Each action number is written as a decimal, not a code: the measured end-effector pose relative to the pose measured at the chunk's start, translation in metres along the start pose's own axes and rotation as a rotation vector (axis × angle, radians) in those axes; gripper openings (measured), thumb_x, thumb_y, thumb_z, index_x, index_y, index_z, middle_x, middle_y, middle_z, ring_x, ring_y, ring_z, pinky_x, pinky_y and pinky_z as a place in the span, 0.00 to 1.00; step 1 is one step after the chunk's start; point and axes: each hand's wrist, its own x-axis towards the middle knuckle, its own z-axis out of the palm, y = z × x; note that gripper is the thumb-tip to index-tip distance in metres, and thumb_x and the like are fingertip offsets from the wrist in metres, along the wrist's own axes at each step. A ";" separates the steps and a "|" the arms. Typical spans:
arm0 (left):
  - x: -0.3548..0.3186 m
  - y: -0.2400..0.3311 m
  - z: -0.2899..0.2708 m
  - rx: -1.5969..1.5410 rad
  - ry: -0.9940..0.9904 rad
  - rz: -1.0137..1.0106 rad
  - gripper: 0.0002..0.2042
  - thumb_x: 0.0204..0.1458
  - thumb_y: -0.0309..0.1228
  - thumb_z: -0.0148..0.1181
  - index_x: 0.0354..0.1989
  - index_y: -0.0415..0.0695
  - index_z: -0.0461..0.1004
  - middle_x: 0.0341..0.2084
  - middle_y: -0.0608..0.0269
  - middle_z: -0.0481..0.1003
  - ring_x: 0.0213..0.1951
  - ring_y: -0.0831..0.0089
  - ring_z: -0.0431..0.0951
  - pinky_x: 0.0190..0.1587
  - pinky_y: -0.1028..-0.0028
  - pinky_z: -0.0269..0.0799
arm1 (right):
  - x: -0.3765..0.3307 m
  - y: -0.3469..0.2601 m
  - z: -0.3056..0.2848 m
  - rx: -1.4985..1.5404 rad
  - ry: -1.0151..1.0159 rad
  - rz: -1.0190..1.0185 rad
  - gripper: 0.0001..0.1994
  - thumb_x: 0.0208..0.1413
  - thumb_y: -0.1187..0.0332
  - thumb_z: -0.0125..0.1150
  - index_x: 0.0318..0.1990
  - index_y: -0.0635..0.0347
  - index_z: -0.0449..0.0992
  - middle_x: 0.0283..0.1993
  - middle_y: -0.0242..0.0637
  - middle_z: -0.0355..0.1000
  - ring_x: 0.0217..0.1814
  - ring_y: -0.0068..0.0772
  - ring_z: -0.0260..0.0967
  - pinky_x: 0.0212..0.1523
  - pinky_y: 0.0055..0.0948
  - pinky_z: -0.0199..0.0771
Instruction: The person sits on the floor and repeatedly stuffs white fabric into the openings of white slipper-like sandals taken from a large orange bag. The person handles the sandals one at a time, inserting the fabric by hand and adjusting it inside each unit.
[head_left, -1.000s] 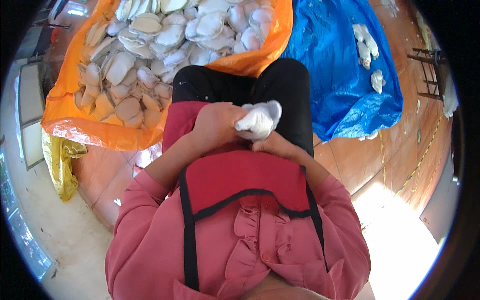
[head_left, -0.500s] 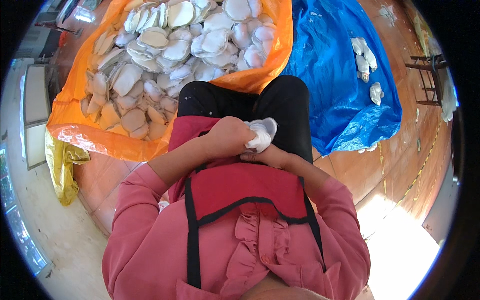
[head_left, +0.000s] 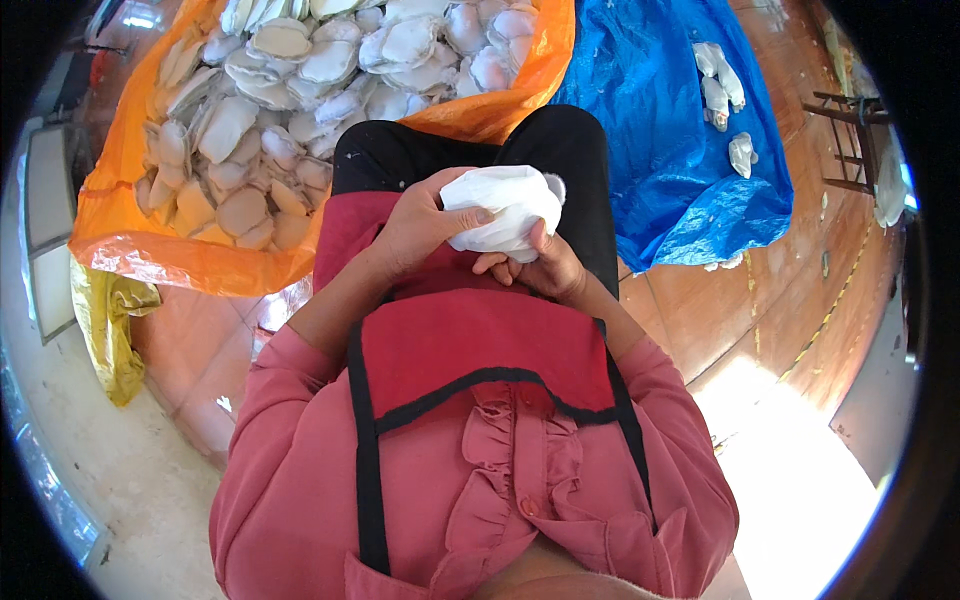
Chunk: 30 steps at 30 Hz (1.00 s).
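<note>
Above my lap, both hands hold a white cloth piece (head_left: 505, 210), soft and rounded, with a paler fuzzy edge at its right end. My left hand (head_left: 415, 225) grips its left side, thumb lying across the front and fingers behind it. At the lower right, my right hand (head_left: 555, 268) pinches the piece with the thumb up against it; some of its fingers are curled beneath. Whether anything is inside the cloth cannot be seen.
Ahead on the left, an orange sheet (head_left: 190, 262) holds a heap of flat, rounded white pieces (head_left: 330, 60). To the right, a blue tarp (head_left: 650, 140) carries several small white cloth pieces (head_left: 715, 90). A yellow bag (head_left: 105, 340) lies at left, a dark wooden stool (head_left: 850, 140) far right.
The white cloth was bunched and mostly hidden between my closed hands; it is now spread wider and raised. My hands have moved apart to its two sides. The whole view has tilted slightly.
</note>
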 end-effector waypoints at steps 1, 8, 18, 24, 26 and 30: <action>0.000 -0.007 0.004 -0.127 -0.006 -0.009 0.23 0.51 0.30 0.66 0.56 0.39 0.69 0.47 0.61 0.75 0.48 0.73 0.74 0.50 0.72 0.71 | 0.000 0.001 -0.001 0.006 -0.002 0.014 0.44 0.47 0.30 0.56 0.61 0.58 0.63 0.46 0.48 0.74 0.43 0.37 0.76 0.33 0.27 0.67; -0.002 -0.024 0.038 -0.343 0.090 -0.029 0.18 0.55 0.29 0.63 0.54 0.38 0.71 0.46 0.62 0.76 0.47 0.76 0.75 0.50 0.76 0.71 | -0.003 0.010 -0.025 0.067 -0.040 0.002 0.43 0.47 0.27 0.52 0.56 0.59 0.67 0.30 0.42 0.74 0.20 0.25 0.64 0.19 0.19 0.60; -0.011 -0.017 0.042 -0.218 0.059 0.211 0.26 0.52 0.32 0.67 0.60 0.42 0.69 0.45 0.62 0.77 0.47 0.74 0.75 0.52 0.73 0.70 | 0.000 0.011 -0.005 0.097 0.151 -0.079 0.41 0.48 0.30 0.56 0.56 0.59 0.68 0.23 0.30 0.69 0.13 0.19 0.55 0.15 0.18 0.54; -0.018 -0.004 0.038 0.324 0.115 0.251 0.23 0.50 0.31 0.67 0.57 0.46 0.72 0.42 0.61 0.79 0.45 0.74 0.78 0.49 0.74 0.72 | 0.000 0.020 -0.028 0.074 -0.020 -0.130 0.41 0.46 0.35 0.63 0.57 0.60 0.67 0.38 0.38 0.74 0.19 0.24 0.62 0.19 0.21 0.60; -0.017 -0.007 0.039 0.430 0.145 0.274 0.19 0.50 0.30 0.66 0.52 0.45 0.75 0.39 0.59 0.80 0.43 0.72 0.80 0.45 0.73 0.73 | -0.002 0.021 -0.026 0.089 0.015 -0.163 0.40 0.46 0.36 0.64 0.56 0.60 0.68 0.35 0.37 0.73 0.19 0.23 0.61 0.19 0.21 0.59; -0.010 -0.019 0.037 0.631 0.191 0.481 0.12 0.51 0.27 0.63 0.44 0.44 0.79 0.35 0.57 0.80 0.39 0.68 0.81 0.39 0.71 0.74 | -0.008 0.018 -0.010 0.187 0.083 -0.196 0.37 0.47 0.40 0.66 0.55 0.61 0.69 0.31 0.35 0.72 0.18 0.19 0.56 0.19 0.19 0.56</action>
